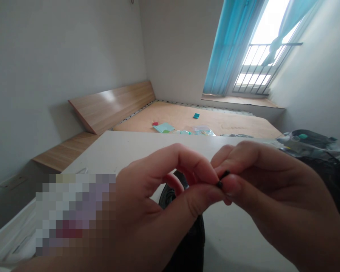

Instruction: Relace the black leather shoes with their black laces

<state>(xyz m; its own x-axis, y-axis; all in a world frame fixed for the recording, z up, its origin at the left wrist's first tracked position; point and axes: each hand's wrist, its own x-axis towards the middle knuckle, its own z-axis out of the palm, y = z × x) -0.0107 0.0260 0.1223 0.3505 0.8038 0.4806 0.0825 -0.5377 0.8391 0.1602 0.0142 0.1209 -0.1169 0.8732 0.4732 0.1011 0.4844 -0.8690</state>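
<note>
A tiny black piece [224, 175] shows between the fingertips of both hands, too small and too covered to name. My left hand [164, 189] pinches one end of it with thumb and index finger. From the other side, my right hand [260, 181] presses its thumb and fingers together on the same piece, and the fingertips of the two hands meet. Partly hidden behind my left hand, a black object [197, 241] with a rounded, ridged top stands on the white table [240, 241]; its kind I cannot make out.
Beyond the table lies a bed with a peach mattress [172, 109] and a wooden headboard [113, 104]. Papers [163, 127] and plastic packets [202, 130] lie on it. A clear bag [311, 141] and dark fabric [325, 177] are at the right. A blurred patch covers the left side.
</note>
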